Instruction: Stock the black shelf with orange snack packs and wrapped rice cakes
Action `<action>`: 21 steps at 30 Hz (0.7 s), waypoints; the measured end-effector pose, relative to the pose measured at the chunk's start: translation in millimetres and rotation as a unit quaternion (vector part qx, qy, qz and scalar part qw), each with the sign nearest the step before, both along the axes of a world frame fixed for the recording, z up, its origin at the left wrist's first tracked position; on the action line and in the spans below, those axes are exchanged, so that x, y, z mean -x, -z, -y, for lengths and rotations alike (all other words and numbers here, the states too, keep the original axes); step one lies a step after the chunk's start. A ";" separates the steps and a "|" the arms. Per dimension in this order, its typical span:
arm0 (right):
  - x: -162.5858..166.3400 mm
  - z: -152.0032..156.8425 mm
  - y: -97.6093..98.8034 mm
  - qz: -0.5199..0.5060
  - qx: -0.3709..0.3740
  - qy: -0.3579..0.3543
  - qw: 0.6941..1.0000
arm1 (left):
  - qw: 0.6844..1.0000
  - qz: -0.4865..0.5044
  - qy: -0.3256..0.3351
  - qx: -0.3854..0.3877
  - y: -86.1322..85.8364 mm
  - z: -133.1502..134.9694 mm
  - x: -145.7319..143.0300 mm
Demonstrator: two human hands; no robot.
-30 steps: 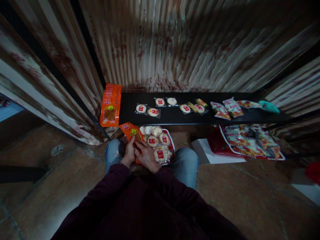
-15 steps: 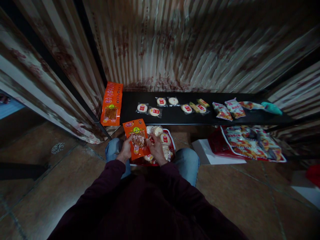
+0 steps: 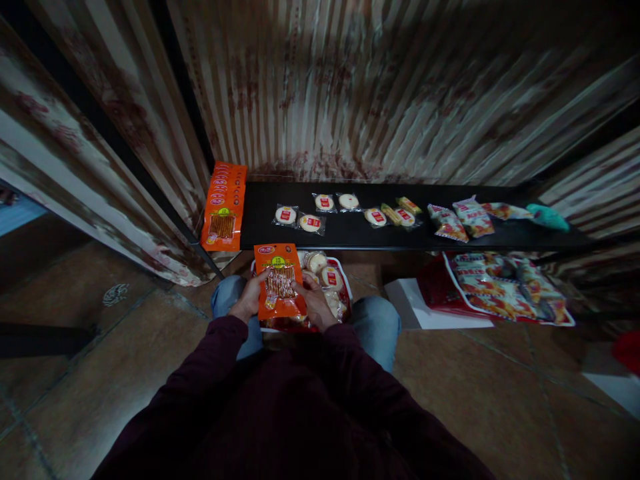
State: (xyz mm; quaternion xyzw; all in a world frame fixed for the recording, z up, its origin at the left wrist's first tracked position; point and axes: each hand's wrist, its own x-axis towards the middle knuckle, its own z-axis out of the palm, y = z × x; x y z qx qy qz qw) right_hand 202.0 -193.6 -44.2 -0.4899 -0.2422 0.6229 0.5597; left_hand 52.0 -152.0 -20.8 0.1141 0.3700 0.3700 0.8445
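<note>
Between my two hands is an orange snack packet (image 3: pixel 279 307) with thin brown sticks behind a clear window, its printed front facing me. My left hand (image 3: pixel 249 298) is closed on the packet's left edge, thumb on the front. The right edge is pinched by my right hand (image 3: pixel 316 301), fingers partly hidden behind it. Beneath the packet, between my knees, a red basket with a white rim (image 3: pixel 349 283) holds several wrapped round crackers (image 3: pixel 331 279). The packet covers the basket's left part.
A black shelf (image 3: pixel 300 239) ahead carries orange packets (image 3: pixel 223 207) at its left end, wrapped round crackers (image 3: pixel 311 223), small yellow-green packets (image 3: pixel 391 214) and puffed snack bags (image 3: pixel 447 222). Under its right side, another red basket (image 3: pixel 435 287) of snack bags leans over a white box (image 3: pixel 415 307).
The orange packet has shifted slightly right and turned more upright. My right hand, earlier over the crackers by the packet's edge, now grips that edge.
</note>
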 end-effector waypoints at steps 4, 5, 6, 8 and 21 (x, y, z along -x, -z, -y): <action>4.3 -0.9 -4.4 0.008 -0.021 0.013 1.000 | 1.000 -0.003 0.010 0.010 -0.6 -2.8 3.7; 5.2 -1.4 -5.6 0.013 -0.028 0.015 0.999 | 1.000 -0.008 0.006 0.008 -0.3 -3.1 4.9; 6.0 -2.1 -6.7 0.017 -0.032 0.014 0.999 | 1.000 -0.013 -0.001 0.003 0.2 -3.1 6.3; 7.5 -4.0 -8.9 0.024 -0.034 0.003 0.999 | 0.999 -0.025 -0.023 -0.013 1.6 -2.9 9.2; 18.8 -10.0 -16.9 0.022 -0.050 -0.030 0.998 | 0.997 -0.009 -0.040 -0.066 2.0 -7.1 27.0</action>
